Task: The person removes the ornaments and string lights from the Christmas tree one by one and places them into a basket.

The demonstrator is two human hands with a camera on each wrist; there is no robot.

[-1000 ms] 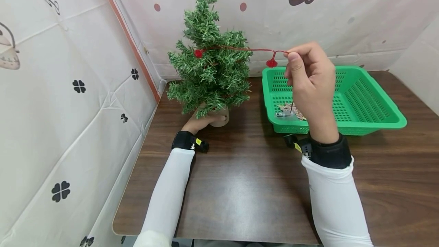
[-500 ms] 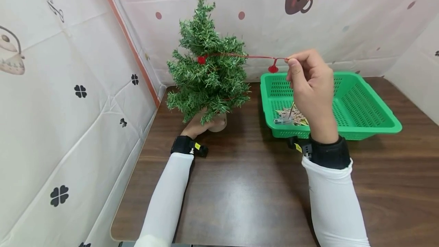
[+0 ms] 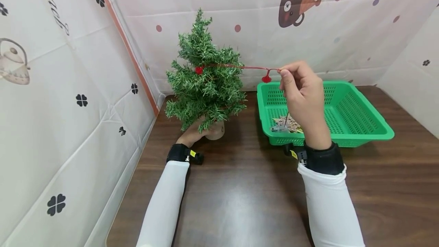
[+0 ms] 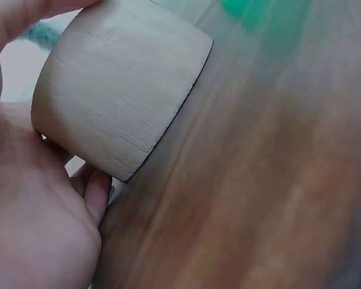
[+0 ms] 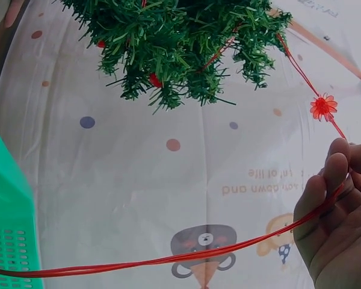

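two hands engaged. at centre left, left hand [image 3: 192, 134] grips the tree's wooden base [image 4: 117, 90]. red garland [image 3: 240, 66] spans taut from tree [image 3: 205, 83] to right hand [image 3: 302, 94], pinched. risk: pulling tips the tree or snaps the strand.

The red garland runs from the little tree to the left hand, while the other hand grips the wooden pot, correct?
Not quite: the right hand pinches the red garland, as the head view shows. The left hand grips the wooden pot of the little tree.
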